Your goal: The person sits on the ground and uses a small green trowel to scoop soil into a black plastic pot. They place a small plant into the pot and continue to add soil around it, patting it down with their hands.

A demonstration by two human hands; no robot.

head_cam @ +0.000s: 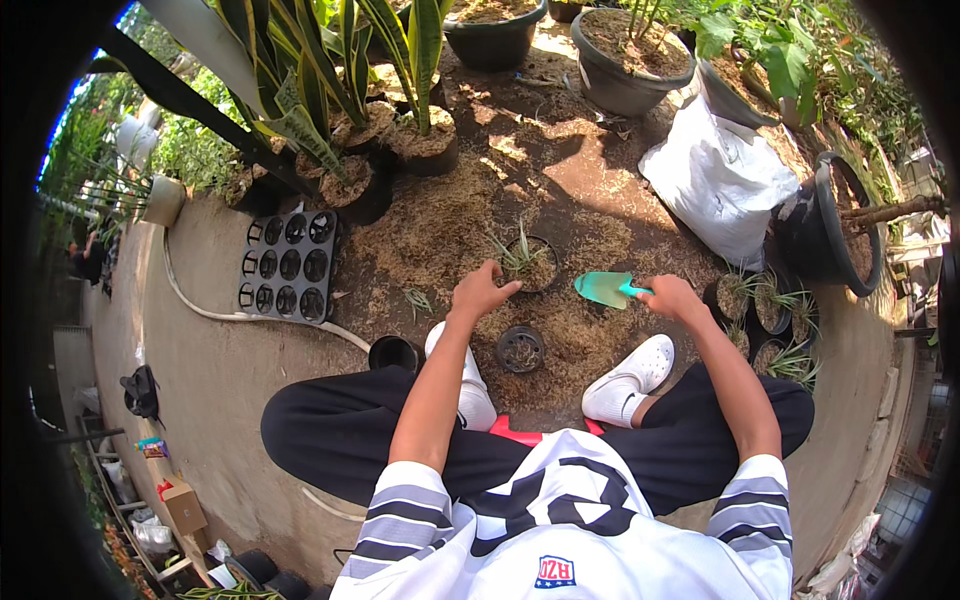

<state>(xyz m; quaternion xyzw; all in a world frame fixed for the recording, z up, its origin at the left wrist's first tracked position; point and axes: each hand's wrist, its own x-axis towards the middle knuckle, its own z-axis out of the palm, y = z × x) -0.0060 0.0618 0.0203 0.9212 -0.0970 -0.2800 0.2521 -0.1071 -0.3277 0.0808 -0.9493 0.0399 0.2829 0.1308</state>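
My left hand (486, 291) is at the left rim of a small black plant pot (553, 277), thumb and fingers apart; whether it touches the rim I cannot tell. A spiky green-and-white plant (519, 255) stands in the pot on brown loose material. To the right, my right hand (669, 297) grips the handle of a green hand trowel (604, 289), its blade pointing left toward the pot. Between my shoes sits another small black pot (520, 349) with some husk-like material in it. A loose sprig of leaves (418, 301) lies on the ground left of my left hand.
A black multi-cell pot tray (286, 264) and a hose (196, 309) lie at left. An empty black pot (393, 352) stands by my left shoe. Potted snake plants (424, 139) are at upper left, a white sack (720, 180) at upper right, and several small potted plants (772, 311) at right.
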